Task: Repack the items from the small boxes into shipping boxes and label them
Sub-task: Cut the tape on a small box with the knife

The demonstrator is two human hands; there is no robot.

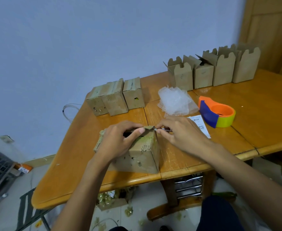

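Note:
A worn, taped small cardboard box [142,157] stands near the table's front edge. My left hand [118,142] grips its top, thumb on the torn flap edge. My right hand [180,132] pinches a thin metal blade-like tool [165,129] at the box's top right corner. Three more taped small boxes [115,99] stand behind. Several open shipping boxes [215,70] line the back right. A printed label [199,124] lies partly under my right hand.
A bubble wrap sheet [175,101] lies mid-table. An orange, blue and yellow tape dispenser [217,112] sits to its right. The wooden table [262,114] has seams between its leaves. Scraps and a box [113,199] litter the floor below.

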